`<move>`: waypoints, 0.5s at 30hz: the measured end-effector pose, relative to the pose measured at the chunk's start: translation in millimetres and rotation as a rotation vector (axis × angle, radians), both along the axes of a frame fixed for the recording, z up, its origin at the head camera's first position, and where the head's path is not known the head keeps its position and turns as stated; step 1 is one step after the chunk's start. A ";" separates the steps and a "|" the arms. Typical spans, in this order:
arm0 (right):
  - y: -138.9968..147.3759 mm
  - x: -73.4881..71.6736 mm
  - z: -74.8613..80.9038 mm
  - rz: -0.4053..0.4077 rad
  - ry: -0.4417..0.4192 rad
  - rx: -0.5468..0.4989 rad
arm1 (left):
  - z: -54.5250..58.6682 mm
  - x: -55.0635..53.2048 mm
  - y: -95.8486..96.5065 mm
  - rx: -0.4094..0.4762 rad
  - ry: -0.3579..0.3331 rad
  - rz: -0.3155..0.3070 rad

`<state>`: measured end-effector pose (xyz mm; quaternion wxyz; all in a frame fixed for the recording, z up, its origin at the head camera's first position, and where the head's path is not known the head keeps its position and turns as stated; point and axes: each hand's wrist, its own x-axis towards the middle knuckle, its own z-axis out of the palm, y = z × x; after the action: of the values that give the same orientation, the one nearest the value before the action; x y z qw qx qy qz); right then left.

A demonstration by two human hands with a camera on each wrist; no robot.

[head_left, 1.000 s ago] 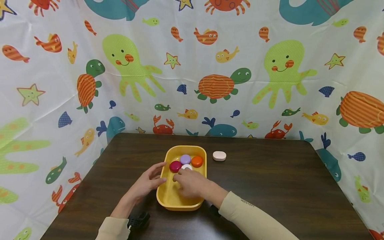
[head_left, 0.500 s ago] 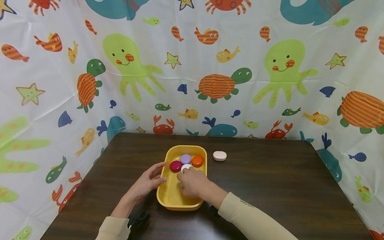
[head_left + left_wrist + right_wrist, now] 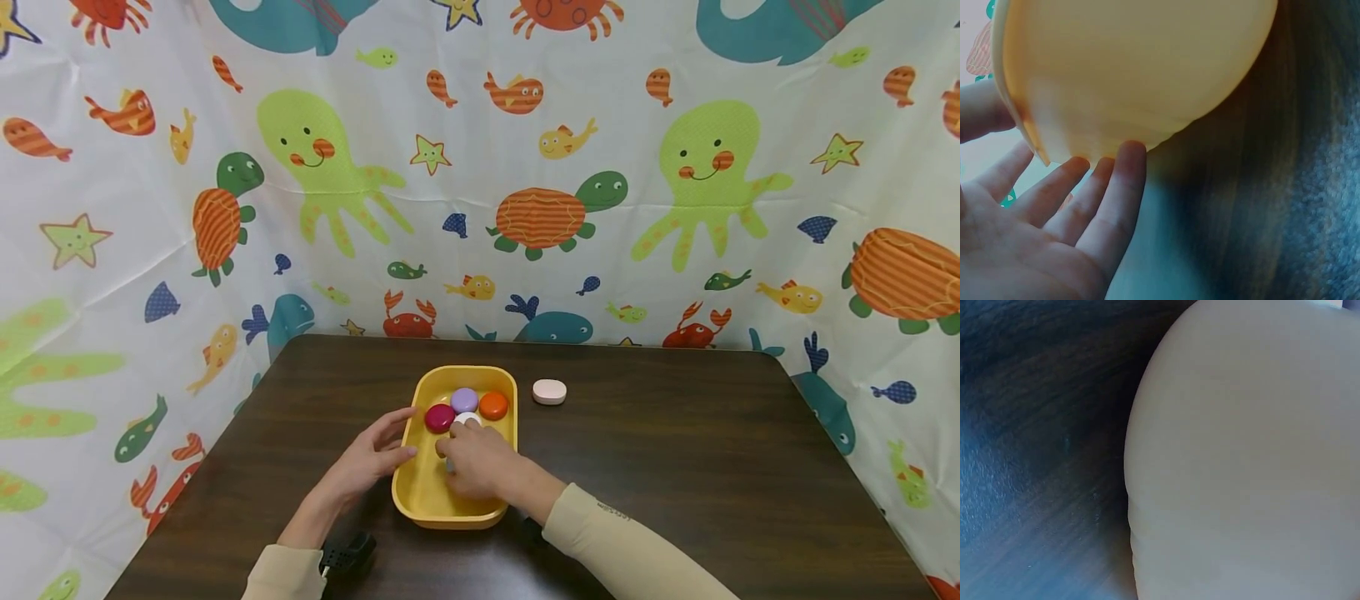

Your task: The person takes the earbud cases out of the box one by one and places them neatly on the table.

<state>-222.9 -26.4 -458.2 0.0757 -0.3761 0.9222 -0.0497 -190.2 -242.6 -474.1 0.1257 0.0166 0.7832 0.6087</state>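
Note:
In the head view, my right hand (image 3: 480,462) reaches into a yellow tray (image 3: 405,496) with its fingers curled down. They pinch a light-blue piece (image 3: 449,465), mostly hidden beneath the hand. Just past the fingertips lies a white rounded piece (image 3: 468,417), partly covered. Dark-red (image 3: 439,418), lilac (image 3: 464,401) and orange (image 3: 493,406) glossy rounded pieces sit at the tray's far end. My left hand (image 3: 367,458) rests against the tray's left side. The left wrist view has its fairly straight fingers (image 3: 1113,200) touching the tray's outer wall.
A pale-pink rounded oblong piece (image 3: 550,392) lies on the dark wooden table (image 3: 675,467), right of the tray. A white sea-animal curtain (image 3: 465,183) hangs behind and at both sides. In the right wrist view, a pale sleeve (image 3: 1241,450) covers much of the picture.
My right hand shifts slightly right, then back a little left inside the tray, and a bit of the light-blue piece shows beneath it. My left hand stays against the tray.

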 end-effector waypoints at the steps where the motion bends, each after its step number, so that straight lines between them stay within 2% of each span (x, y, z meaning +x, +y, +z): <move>1: -0.3 0.3 0.0 -0.007 0.003 0.002 | -0.2 -0.3 0.0 -0.001 -0.001 0.001; 6: -0.9 2.6 1.1 -0.019 0.013 0.013 | -1.1 -0.3 0.1 0.001 -0.001 -0.001; 15: 0.3 3.9 1.6 0.020 0.061 -0.014 | -0.1 1.4 0.1 0.013 0.010 -0.011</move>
<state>-219.0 -26.1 -456.6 0.0453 -0.3869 0.9200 -0.0437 -188.8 -242.5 -474.2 0.1249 0.0249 0.7797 0.6130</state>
